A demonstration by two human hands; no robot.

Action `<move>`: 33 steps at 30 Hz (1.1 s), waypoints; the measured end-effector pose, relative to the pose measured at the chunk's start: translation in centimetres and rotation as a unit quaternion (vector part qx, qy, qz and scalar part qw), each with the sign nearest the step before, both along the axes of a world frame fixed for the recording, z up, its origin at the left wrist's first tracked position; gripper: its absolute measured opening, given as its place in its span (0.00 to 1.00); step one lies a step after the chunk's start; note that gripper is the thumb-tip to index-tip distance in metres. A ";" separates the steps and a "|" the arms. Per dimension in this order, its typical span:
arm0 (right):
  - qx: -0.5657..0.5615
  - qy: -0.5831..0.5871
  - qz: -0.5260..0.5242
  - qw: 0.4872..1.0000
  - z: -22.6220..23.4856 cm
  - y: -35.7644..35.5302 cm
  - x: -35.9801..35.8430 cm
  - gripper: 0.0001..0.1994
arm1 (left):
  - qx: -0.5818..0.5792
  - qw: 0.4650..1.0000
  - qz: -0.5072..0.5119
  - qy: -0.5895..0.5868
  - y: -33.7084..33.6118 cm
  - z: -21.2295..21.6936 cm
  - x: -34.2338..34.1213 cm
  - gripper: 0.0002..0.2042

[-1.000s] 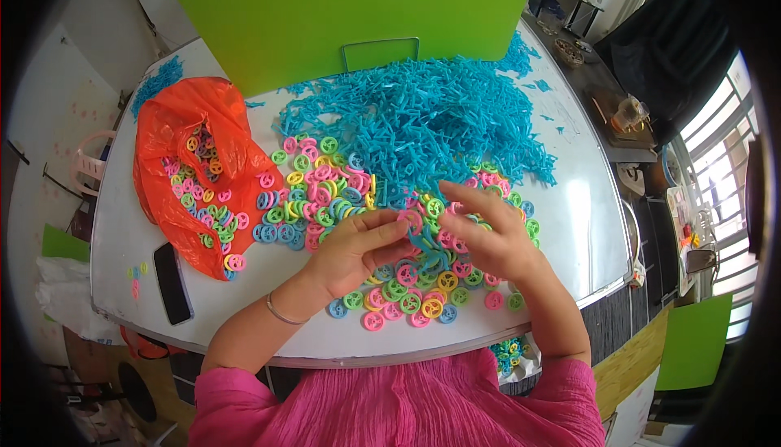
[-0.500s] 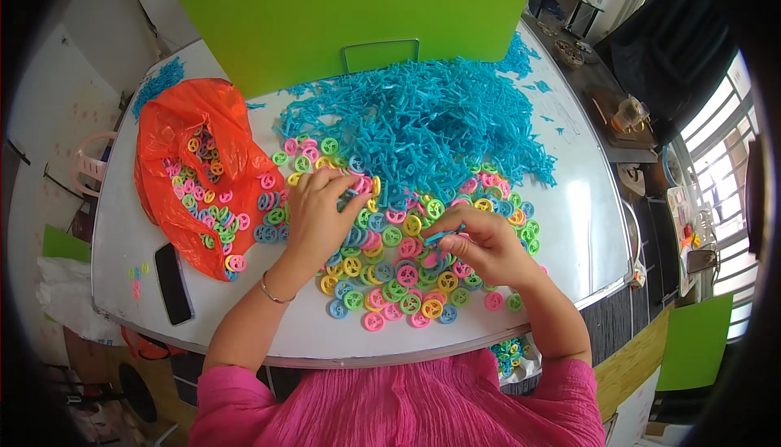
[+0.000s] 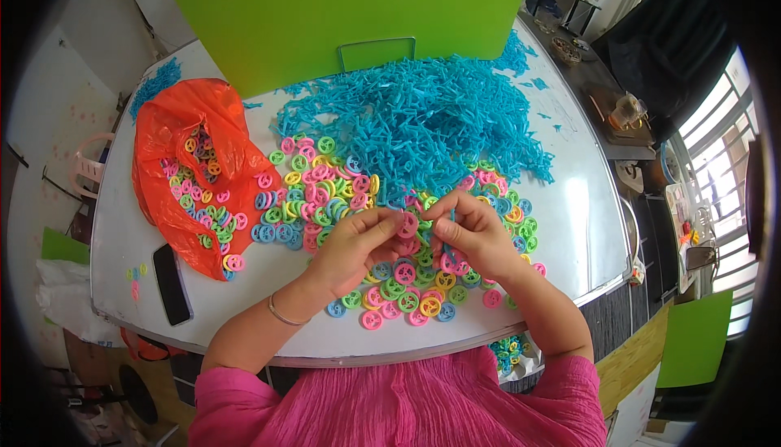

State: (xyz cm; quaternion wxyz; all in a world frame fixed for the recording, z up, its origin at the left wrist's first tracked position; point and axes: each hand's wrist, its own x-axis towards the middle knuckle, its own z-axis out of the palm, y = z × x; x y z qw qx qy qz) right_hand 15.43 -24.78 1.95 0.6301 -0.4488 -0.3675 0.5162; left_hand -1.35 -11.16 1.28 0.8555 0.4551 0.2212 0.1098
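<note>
Between thumb and fingers of my left hand point(image 3: 355, 245) is a small pink plastic wheel point(image 3: 407, 225). My right hand point(image 3: 473, 235) pinches a thin blue plastic piece point(image 3: 451, 235), partly covered by the fingers. Both hands are close together over a spread of small wheels point(image 3: 390, 291) in pink, yellow, green and blue. Just beyond them rises a big heap of thin blue plastic pieces point(image 3: 431, 113); its near edge meets the wheels.
On the left, an open red plastic bag point(image 3: 159, 203) spills more wheels. A dark phone point(image 3: 172, 284) lies nearer the table's point(image 3: 244, 317) front edge. Behind the heap stands a large green panel point(image 3: 325, 16) with a wire handle. A smaller blue heap point(image 3: 159, 81) sits at the far left.
My left hand has moved right and nearer to me from the far-left wheels, and now holds a pink wheel. My right hand has shifted slightly up and turned, still holding the blue piece.
</note>
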 end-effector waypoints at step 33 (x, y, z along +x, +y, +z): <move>0.223 -0.550 -0.105 0.798 -0.9 0.2 -1.1 0.11 | 0.134 0.990 0.038 0.033 -2.0 -0.1 -0.8 0.09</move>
